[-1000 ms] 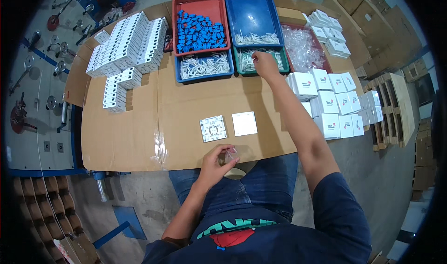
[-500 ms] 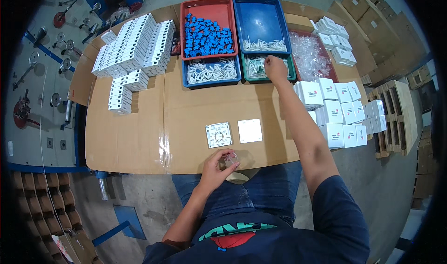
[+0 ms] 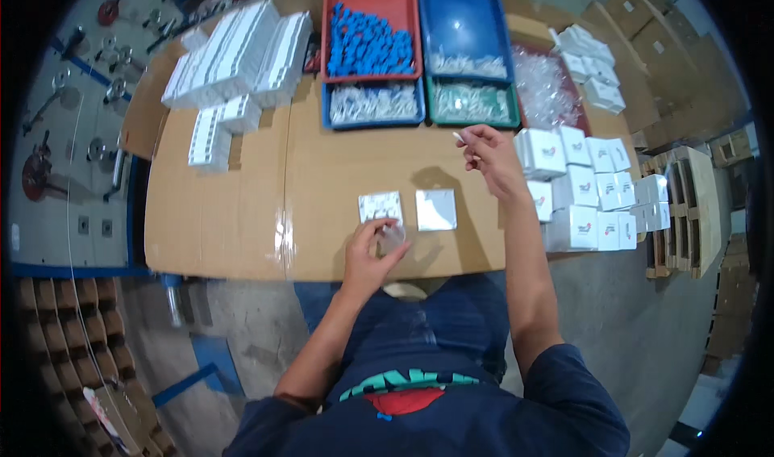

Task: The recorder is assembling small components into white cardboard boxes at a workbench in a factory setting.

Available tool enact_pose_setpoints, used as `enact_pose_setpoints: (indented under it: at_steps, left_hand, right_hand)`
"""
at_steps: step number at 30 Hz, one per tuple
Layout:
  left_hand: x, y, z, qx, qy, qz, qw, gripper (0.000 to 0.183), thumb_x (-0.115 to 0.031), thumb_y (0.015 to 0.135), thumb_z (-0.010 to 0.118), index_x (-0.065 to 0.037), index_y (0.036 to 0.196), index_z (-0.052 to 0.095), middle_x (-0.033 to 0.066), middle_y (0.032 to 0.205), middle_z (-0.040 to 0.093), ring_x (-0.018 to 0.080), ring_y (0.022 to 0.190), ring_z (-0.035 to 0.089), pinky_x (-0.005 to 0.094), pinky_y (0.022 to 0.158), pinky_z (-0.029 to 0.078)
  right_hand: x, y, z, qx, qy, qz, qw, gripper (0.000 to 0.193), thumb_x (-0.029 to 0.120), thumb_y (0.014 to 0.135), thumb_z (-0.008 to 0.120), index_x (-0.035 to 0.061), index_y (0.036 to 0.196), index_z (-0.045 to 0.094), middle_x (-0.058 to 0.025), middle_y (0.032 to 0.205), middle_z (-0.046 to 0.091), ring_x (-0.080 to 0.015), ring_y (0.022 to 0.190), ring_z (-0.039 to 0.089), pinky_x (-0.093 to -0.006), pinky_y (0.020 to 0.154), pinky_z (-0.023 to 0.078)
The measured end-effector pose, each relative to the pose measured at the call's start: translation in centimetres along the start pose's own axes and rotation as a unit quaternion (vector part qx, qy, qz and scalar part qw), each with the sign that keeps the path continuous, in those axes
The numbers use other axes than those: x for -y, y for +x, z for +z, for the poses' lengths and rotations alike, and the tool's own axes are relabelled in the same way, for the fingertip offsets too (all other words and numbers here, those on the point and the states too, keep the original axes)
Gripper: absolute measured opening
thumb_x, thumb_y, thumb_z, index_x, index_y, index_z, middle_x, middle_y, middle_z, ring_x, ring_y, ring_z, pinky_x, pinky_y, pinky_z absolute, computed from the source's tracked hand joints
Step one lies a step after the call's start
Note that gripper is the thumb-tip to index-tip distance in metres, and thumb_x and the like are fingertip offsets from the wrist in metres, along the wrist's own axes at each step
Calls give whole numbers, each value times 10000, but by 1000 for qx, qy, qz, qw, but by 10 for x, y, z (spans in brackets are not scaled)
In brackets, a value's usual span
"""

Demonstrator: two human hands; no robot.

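Observation:
My left hand [image 3: 371,255] curls its fingers around a clear plastic piece [image 3: 393,236], over the near edge of a square white plate with raised details [image 3: 379,204]. The clear piece's exact shape is hard to make out. To its right lies a plain white square plate [image 3: 436,208]. My right hand [image 3: 493,157] is raised in front of the green tray [image 3: 474,123], pinching a small white plastic part [image 3: 458,137] between thumb and fingertips. That tray holds many similar small white parts [image 3: 472,100].
Blue parts fill a red tray [image 3: 331,41]; white parts lie in the lower blue tray [image 3: 375,124] and upper blue tray [image 3: 463,21]. A bin of clear plastic pieces [image 3: 544,86] stands farther right. White boxes [image 3: 576,184] and stacked white units [image 3: 222,62] flank the cardboard-covered table [image 3: 322,175].
My right hand has come back from the green tray toward me with a small white part. The left hand, still holding the clear piece, now overlaps the detailed plate's near edge. The view has shifted slightly.

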State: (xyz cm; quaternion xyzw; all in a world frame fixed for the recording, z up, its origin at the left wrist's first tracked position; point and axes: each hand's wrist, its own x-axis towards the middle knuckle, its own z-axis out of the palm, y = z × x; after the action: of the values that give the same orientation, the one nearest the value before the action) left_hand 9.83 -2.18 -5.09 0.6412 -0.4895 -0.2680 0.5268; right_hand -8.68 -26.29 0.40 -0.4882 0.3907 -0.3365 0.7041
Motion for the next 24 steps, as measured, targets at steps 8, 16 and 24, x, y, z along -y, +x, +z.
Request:
enact_pose_setpoints:
  at_steps: [8, 16, 24]
  left_hand:
    - [-13, 11, 0, -21, -11, 25, 999, 426, -91, 769, 868, -52, 1149, 678, 68, 1103, 658, 194, 1024, 607, 313, 891, 484]
    - [-22, -1, 2, 0, 40, 84, 996, 437, -107, 779, 856, -51, 1180, 693, 107, 1172, 686, 236, 1120, 629, 355, 951, 508]
    - [-24, -15, 2, 30, -1, 51, 998, 440, -138, 784, 845, -54, 1191, 698, 99, 1111, 721, 283, 1074, 663, 389, 955, 508]
  right_hand:
    - [-31, -109, 40, 56, 18, 67, 996, 149, 61, 946, 719, -14, 1074, 704, -47, 890, 695, -83, 719, 613, -237, 584, 508]
    - [-30, -132, 62, 54, -159, -38, 985, 200, 65, 934, 737, -9, 1119, 711, -11, 931, 697, -42, 735, 569, -200, 594, 429]
    - [-19, -140, 81, 79, -373, -121, 916, 127, 70, 879, 767, 19, 991, 736, -30, 858, 647, -95, 631, 483, -265, 575, 396]
